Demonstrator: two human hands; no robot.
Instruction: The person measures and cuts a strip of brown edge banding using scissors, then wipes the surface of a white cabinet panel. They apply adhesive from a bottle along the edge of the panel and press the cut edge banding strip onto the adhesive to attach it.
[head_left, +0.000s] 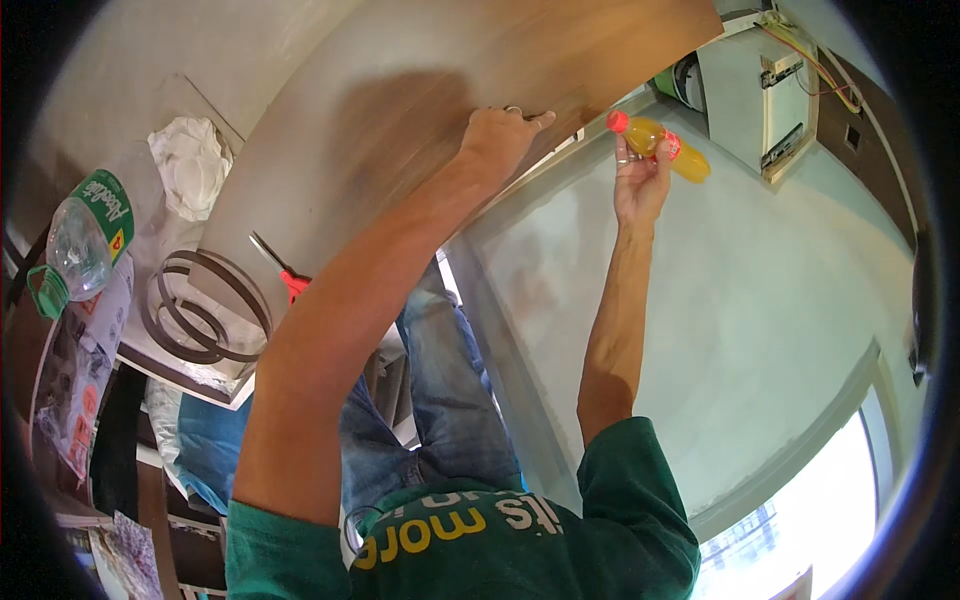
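Note:
My right hand [640, 190] is wrapped around a small clear plastic bottle [693, 165] of yellow-orange liquid. The bottle has a red cap and a red label, and it is tilted with the cap toward the upper left. My left hand [497, 138] rests on a brown wood-grain board [400, 45], near its right edge. Its fingers are curled, with one digit reaching right. What they hold, if anything, is hidden from this view. A glossy patch shows on the board just beyond the fingers.
Red-handled scissors [294, 284] and coiled brown edging strip [215, 352] lie left of my left arm. Beyond them are crumpled white paper [190, 165] and a large clear bottle [82, 245] with a green cap. A cabinet part with metal drawer slides [782, 145] stands upper right.

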